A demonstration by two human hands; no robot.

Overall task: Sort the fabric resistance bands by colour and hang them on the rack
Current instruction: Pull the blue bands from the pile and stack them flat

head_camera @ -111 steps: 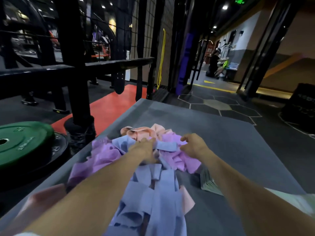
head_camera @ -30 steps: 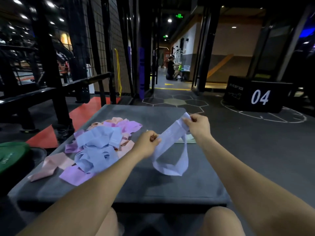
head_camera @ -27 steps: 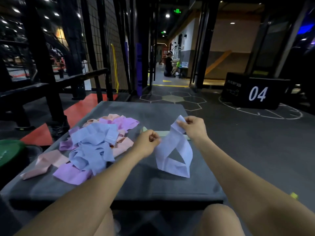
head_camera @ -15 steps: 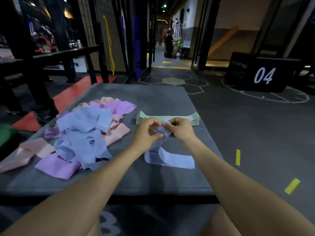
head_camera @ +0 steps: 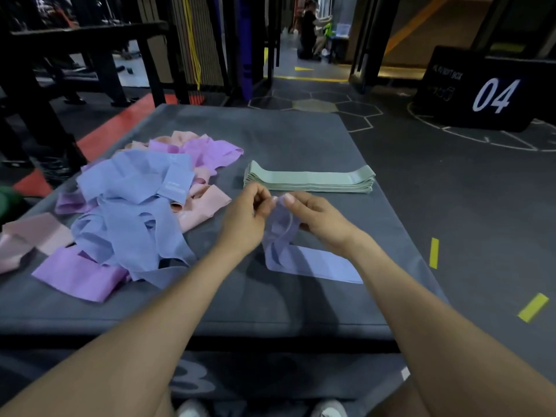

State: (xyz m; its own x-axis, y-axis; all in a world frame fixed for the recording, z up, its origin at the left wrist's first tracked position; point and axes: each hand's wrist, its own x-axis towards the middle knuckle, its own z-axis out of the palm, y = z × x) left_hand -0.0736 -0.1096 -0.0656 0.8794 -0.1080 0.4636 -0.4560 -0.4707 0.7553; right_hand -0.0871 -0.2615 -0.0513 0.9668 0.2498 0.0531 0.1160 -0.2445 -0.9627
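A pale blue band [head_camera: 304, 260] lies partly on the grey mat [head_camera: 270, 130], its upper end lifted. My left hand [head_camera: 245, 219] and my right hand [head_camera: 319, 218] both pinch that raised end close together. To the left lies a loose heap of blue bands [head_camera: 129, 206], with purple bands [head_camera: 207, 152] and pink bands [head_camera: 198, 206] mixed in. Beyond my hands sits a neat flat stack of green bands [head_camera: 310, 179].
A black box marked 04 [head_camera: 481, 91] stands on the floor at the far right. Black rack frames [head_camera: 90, 49] rise at the left and back. Yellow floor marks [head_camera: 434, 252] lie right of the mat. A person crouches far down the corridor [head_camera: 310, 31].
The blue band was stretched between my hands above the mat; it has come down. My hands have drawn together at its upper end. The view has tipped downward.
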